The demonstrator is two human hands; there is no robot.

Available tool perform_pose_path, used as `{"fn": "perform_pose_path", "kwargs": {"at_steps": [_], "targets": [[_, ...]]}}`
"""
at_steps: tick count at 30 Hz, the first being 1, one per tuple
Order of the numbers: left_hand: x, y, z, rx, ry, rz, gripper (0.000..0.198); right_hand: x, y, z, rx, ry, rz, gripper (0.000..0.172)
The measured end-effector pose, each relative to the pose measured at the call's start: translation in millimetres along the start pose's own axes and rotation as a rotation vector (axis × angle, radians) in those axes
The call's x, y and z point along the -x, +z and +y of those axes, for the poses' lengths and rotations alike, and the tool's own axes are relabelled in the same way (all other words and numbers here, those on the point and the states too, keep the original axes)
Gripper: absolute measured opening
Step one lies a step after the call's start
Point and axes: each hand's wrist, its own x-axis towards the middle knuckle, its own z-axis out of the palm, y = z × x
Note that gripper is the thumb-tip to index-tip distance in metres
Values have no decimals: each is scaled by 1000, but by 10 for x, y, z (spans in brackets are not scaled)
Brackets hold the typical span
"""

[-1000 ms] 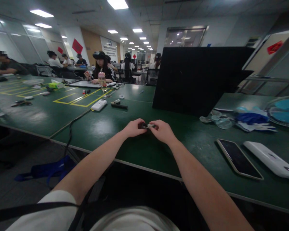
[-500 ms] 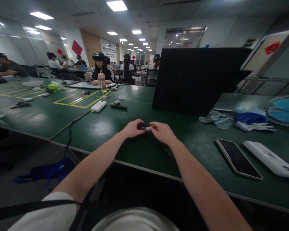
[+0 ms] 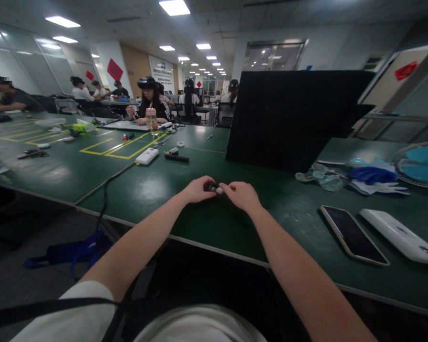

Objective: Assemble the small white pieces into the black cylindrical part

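Observation:
Both my hands meet over the green table [image 3: 207, 223] just in front of me. My left hand [image 3: 197, 189] is closed round a small dark object [image 3: 211, 186], most of it hidden by the fingers. My right hand [image 3: 243, 195] pinches a small pale piece [image 3: 219, 190] against that dark object. The two hands touch at the fingertips and rest low on the table top.
A black upright panel [image 3: 292, 118] stands behind my hands. To the right lie a phone [image 3: 353, 233], a white device [image 3: 401, 236], blue gloves [image 3: 373, 175] and clear lids [image 3: 321, 178]. To the left lie a white box [image 3: 146, 155] and a cable [image 3: 105, 190]. Other people sit at far tables.
My right hand has brought the pale piece closer in against the dark object; less of the piece shows between the fingers. Both hands stay in the same spot.

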Motion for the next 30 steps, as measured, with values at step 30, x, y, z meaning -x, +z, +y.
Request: {"fn": "perform_pose_path", "kwargs": {"at_steps": [30], "targets": [[462, -1652, -761, -514, -515, 631, 53, -144, 83, 196, -100, 120, -68, 63]]}}
